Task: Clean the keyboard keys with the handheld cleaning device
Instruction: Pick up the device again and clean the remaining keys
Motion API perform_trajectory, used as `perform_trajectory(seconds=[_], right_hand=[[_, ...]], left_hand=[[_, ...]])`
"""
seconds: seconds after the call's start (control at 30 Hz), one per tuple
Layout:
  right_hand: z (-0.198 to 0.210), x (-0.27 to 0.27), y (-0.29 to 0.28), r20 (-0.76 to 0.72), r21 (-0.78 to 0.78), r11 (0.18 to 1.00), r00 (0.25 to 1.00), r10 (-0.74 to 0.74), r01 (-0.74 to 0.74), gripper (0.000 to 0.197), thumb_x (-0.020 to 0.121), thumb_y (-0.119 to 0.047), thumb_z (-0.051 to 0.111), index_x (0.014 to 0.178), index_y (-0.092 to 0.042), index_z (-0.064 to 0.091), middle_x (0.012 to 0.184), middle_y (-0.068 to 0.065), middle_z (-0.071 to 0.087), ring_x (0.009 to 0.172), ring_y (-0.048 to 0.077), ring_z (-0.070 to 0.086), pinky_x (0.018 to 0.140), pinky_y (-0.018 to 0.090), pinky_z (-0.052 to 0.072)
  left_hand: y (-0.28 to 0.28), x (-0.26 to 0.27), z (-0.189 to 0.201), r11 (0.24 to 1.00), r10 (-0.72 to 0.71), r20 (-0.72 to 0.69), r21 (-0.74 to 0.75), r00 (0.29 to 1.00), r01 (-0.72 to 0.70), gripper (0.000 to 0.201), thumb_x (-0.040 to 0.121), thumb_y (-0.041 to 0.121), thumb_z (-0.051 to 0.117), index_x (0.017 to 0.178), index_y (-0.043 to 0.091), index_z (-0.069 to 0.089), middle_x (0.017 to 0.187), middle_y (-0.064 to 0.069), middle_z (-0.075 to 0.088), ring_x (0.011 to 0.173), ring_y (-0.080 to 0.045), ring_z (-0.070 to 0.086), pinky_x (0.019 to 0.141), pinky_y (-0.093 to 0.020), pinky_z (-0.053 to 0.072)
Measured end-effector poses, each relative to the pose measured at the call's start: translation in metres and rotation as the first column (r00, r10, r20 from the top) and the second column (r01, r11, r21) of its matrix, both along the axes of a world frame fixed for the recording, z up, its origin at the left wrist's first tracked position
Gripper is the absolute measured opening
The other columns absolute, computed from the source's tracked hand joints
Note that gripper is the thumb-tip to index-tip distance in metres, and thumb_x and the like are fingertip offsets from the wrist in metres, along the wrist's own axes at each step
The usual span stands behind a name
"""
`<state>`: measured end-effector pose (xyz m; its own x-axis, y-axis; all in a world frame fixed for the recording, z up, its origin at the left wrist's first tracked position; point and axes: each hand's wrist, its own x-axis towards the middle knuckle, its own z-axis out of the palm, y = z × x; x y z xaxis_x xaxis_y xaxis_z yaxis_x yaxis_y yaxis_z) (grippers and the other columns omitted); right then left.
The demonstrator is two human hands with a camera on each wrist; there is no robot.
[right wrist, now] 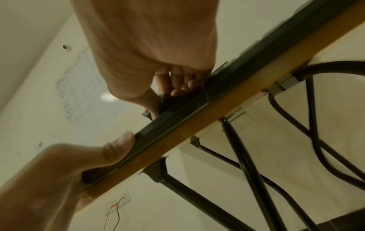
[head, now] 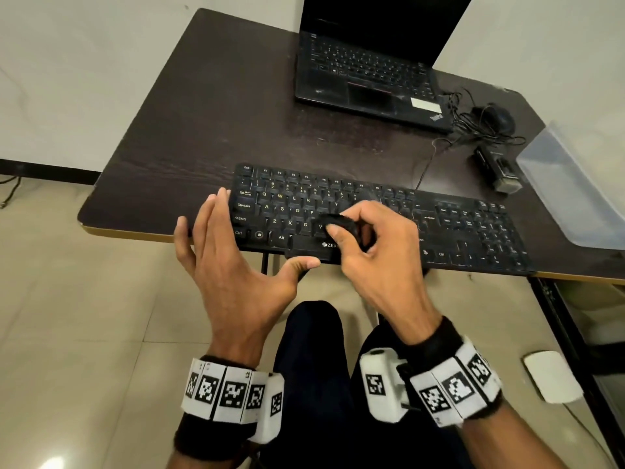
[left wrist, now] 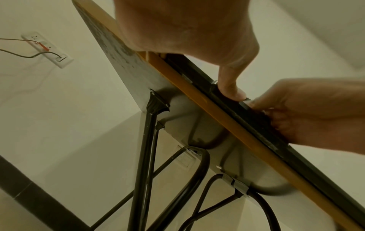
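Observation:
A black keyboard (head: 456, 228) lies along the front edge of the dark table (head: 203, 113). My left hand (head: 230, 258) braces its left end: the fingers lie straight along the side and the thumb (left wrist: 233, 87) presses the front rim near the space bar. My right hand (head: 372, 252) pinches a small black cleaning device (head: 338, 221) between thumb and curled fingers, down on the keys around V and G. In the right wrist view the device (right wrist: 166, 100) shows as a dark lump under the fingertips, against the keyboard's front rim (right wrist: 177, 118).
An open black laptop (head: 368, 72) stands at the back of the table. A mouse (head: 497, 118) with a tangled cable, a small black gadget (head: 497, 170) and a translucent plastic lid (head: 575, 184) lie at the right. Black table legs (left wrist: 146, 148) run underneath.

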<state>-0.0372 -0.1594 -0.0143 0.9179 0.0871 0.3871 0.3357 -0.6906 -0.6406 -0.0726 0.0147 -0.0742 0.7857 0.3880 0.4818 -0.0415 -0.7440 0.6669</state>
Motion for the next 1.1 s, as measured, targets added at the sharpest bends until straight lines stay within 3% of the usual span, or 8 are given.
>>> perform_trajectory(seconds=[0.2,0.37,0.5,0.67,0.8,0.97,1.03,1.1], right_hand=[[-0.002,0.006,0.022,0.003,0.008,0.999,0.999,0.036,-0.036,0.013,0.090,-0.023,0.074,0.081,-0.016,0.067,0.075,-0.012,0.059,0.067,0.005,0.051,0.066,0.023,0.037],[-0.001,0.004,0.030,0.018,0.038,0.998,0.998,0.055,-0.056,0.013,0.091,-0.019,0.077,0.082,-0.015,0.069,0.079,-0.011,0.058,0.074,0.008,0.051,0.072,0.025,0.037],[-0.001,0.002,0.056,0.017,0.009,0.992,0.992,0.127,-0.127,0.009,0.092,-0.021,0.078,0.091,-0.015,0.072,0.087,-0.003,0.065,0.085,0.021,0.063,0.083,0.038,0.046],[0.008,0.008,0.037,-0.044,-0.074,0.983,0.985,0.164,-0.167,0.012,0.091,-0.030,0.077,0.085,-0.021,0.070,0.086,-0.005,0.066,0.083,0.022,0.063,0.084,0.039,0.049],[0.013,0.009,-0.008,-0.019,-0.183,0.982,0.998,0.052,-0.054,0.016,0.088,-0.040,0.078,0.083,-0.026,0.072,0.082,-0.011,0.060,0.078,0.015,0.057,0.080,0.037,0.044],[0.026,0.006,-0.046,-0.183,-0.218,0.920,0.940,0.289,-0.325,0.025,0.092,-0.034,0.081,0.114,-0.024,0.082,0.135,-0.011,0.064,0.120,0.008,0.062,0.107,0.027,0.045],[0.032,0.011,-0.052,-0.204,-0.222,0.902,0.922,0.328,-0.370,0.025,0.091,-0.025,0.085,0.116,-0.021,0.083,0.129,-0.010,0.070,0.107,0.008,0.068,0.099,0.028,0.053],[0.032,0.018,-0.047,-0.172,-0.199,0.915,0.932,0.320,-0.351,0.017,0.088,-0.023,0.088,0.105,-0.021,0.085,0.107,-0.011,0.073,0.082,0.010,0.068,0.080,0.029,0.055]], left_hand=[[-0.001,0.002,-0.001,1.000,-0.010,0.005,-0.002,1.000,0.010,0.131,0.070,0.096,0.058,0.151,-0.006,0.045,0.153,-0.014,0.053,0.151,-0.029,0.042,0.132,-0.045,0.005],[0.001,0.001,-0.001,1.000,-0.014,0.023,-0.009,1.000,0.014,0.117,0.067,0.073,0.072,0.152,-0.003,0.044,0.153,-0.014,0.053,0.150,-0.029,0.043,0.132,-0.049,0.007],[0.003,0.001,-0.003,0.999,0.003,0.034,-0.047,0.999,-0.001,0.100,0.071,0.053,0.067,0.154,0.002,0.044,0.152,-0.014,0.054,0.148,-0.025,0.046,0.132,-0.050,0.008],[0.005,0.001,-0.003,1.000,-0.024,0.034,0.000,0.999,0.024,0.111,0.069,0.067,0.071,0.154,0.001,0.043,0.149,-0.014,0.057,0.144,-0.030,0.050,0.131,-0.050,0.011],[0.004,0.002,0.000,1.000,-0.029,0.039,-0.009,0.999,0.029,0.130,0.060,0.089,0.069,0.152,0.002,0.044,0.150,-0.014,0.055,0.147,-0.028,0.047,0.131,-0.042,0.006],[0.000,0.001,0.000,1.000,-0.030,0.045,-0.008,0.999,0.031,0.130,0.060,0.090,0.067,0.151,0.000,0.046,0.150,-0.016,0.056,0.146,-0.030,0.048,0.131,-0.046,0.010],[0.000,0.001,-0.001,1.000,-0.026,0.046,0.002,0.999,0.025,0.129,0.060,0.089,0.068,0.150,-0.001,0.046,0.149,-0.017,0.057,0.145,-0.032,0.049,0.130,-0.047,0.011],[-0.001,0.002,-0.002,1.000,-0.022,0.045,0.008,0.999,0.022,0.129,0.061,0.088,0.069,0.150,-0.002,0.047,0.147,-0.017,0.058,0.144,-0.033,0.049,0.130,-0.047,0.012]])
